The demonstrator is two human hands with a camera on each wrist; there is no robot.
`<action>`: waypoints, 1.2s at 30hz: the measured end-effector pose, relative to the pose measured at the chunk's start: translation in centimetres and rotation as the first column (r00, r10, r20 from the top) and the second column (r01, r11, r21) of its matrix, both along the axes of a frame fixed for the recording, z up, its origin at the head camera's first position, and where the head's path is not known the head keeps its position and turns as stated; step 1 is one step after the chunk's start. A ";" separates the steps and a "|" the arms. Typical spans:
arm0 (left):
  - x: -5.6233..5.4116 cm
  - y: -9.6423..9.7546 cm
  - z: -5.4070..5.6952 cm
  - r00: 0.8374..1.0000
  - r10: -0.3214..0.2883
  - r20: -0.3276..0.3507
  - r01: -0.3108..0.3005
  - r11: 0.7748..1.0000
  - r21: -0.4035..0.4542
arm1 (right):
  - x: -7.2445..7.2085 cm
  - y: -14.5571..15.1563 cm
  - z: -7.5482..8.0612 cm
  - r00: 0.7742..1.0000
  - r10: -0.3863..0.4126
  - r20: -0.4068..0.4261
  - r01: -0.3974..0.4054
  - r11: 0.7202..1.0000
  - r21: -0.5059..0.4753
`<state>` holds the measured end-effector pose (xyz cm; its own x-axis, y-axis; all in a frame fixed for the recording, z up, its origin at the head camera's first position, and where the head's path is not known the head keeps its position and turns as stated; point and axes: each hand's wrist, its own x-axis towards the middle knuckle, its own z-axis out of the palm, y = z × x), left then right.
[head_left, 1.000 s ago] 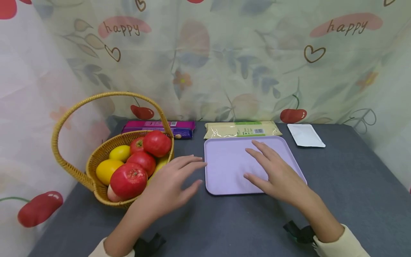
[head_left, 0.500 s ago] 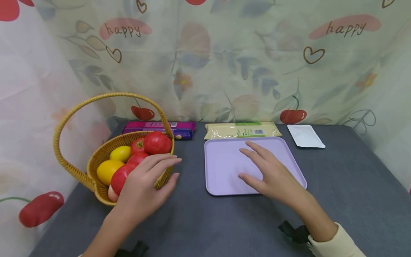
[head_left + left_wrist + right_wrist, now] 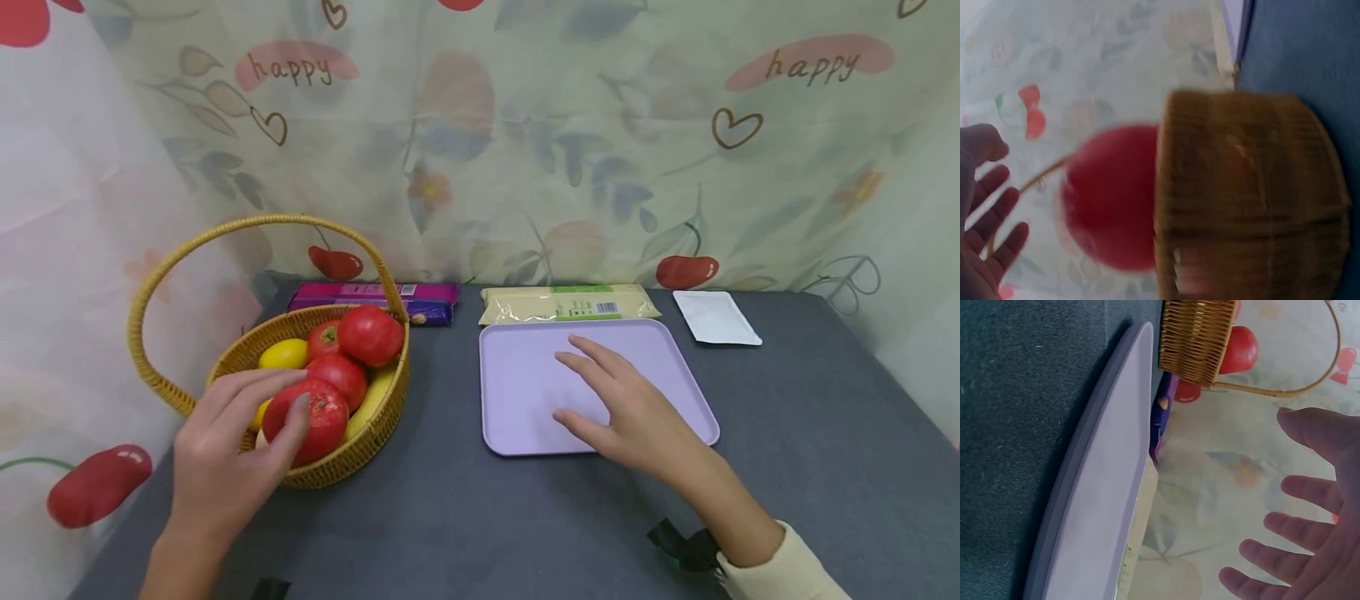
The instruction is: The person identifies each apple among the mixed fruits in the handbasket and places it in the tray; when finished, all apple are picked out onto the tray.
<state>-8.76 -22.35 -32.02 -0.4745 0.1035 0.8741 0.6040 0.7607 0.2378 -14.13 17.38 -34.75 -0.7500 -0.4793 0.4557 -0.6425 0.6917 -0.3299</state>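
At the left stands a wicker basket (image 3: 330, 475) with a tall looped handle. In it lie several red round fruits (image 3: 326, 421), yellow fruits (image 3: 283, 353) and what looks like a banana (image 3: 372, 403). My left hand (image 3: 228, 446) hovers at the basket's front left, fingers loosely bent and holding nothing. In the left wrist view its fingertips stay apart from the large red fruit (image 3: 1113, 197). My right hand (image 3: 637, 408), fingers spread, hangs above the lilac tray (image 3: 517, 392) and holds nothing; the right wrist view shows it apart from the tray.
Behind the basket lies a purple packet (image 3: 427, 300). A cream packet (image 3: 570, 302) lies along the tray's back edge, and a white flat sachet (image 3: 717, 317) sits farther right. A printed cloth (image 3: 510, 167) hangs behind the dark grey table (image 3: 480, 525).
My left hand has moved left, from beside the tray across the basket's front to its left side. The right hand has drifted slightly left. The objects have stayed put.
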 end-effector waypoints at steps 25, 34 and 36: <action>-0.7 -8.9 -4.9 0.978 0.154 0.143 -0.200 0.893 0.403 | -0.6 -1.9 -0.7 0.992 0.103 -0.072 -0.104 0.995 -0.008; -1.2 -10.3 -7.5 0.970 0.026 0.243 -0.125 0.906 0.405 | -0.6 -3.5 -1.1 0.983 0.159 -0.093 -0.155 0.987 0.053; -1.3 -10.3 -7.7 0.970 0.022 0.241 -0.120 0.908 0.402 | -0.6 -3.9 -1.3 0.980 0.176 -0.096 -0.169 0.982 0.080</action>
<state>-10.06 -32.70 -39.68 -0.6563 -0.2822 0.6997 0.4450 0.6041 0.6611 -14.75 13.47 -36.03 -0.6047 -0.6314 0.4855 -0.7818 0.5868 -0.2106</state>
